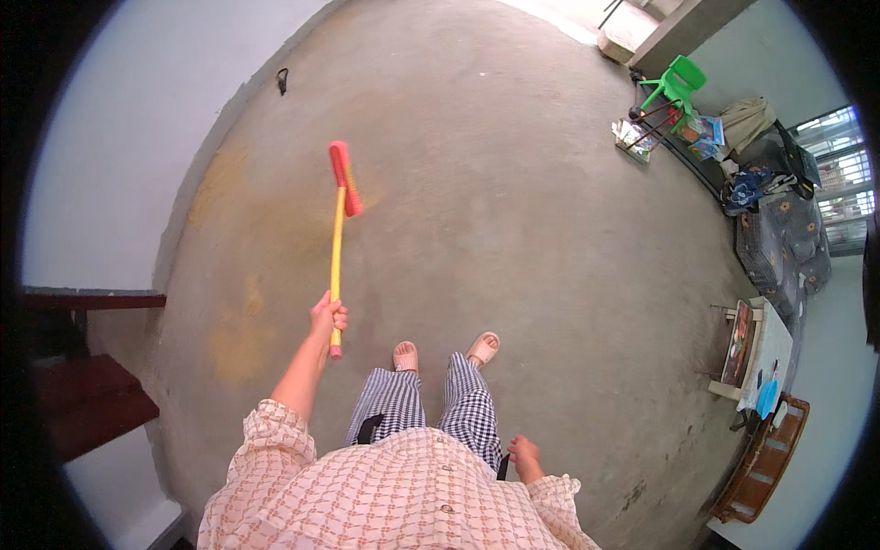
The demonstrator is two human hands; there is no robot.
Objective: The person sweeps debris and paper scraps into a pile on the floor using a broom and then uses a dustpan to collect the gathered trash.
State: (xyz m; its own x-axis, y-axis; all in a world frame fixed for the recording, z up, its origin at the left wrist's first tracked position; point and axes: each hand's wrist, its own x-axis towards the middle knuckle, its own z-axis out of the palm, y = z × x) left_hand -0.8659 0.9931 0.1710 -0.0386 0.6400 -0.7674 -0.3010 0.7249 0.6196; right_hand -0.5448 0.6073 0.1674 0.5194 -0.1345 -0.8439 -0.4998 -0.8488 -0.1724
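My left hand [327, 321] grips the yellow handle [337, 252] of a brush broom, near its pink end cap. The broom's red head [342, 174] with yellowish bristles is held out ahead, over the grey concrete floor [477, 211]; I cannot tell if it touches it. My right hand [525, 458] hangs beside my hip near a dark strap, its fingers loosely bent and apparently holding nothing. My sandalled feet stand just below the middle of the view.
A green chair [678, 82], piled items [706, 137] and a patterned sofa [779, 247] line the right wall, with a small table [775, 344] and a wooden rack [761, 458]. Dark red steps [96, 399] are at left. A small dark object [282, 81] lies near the left wall.
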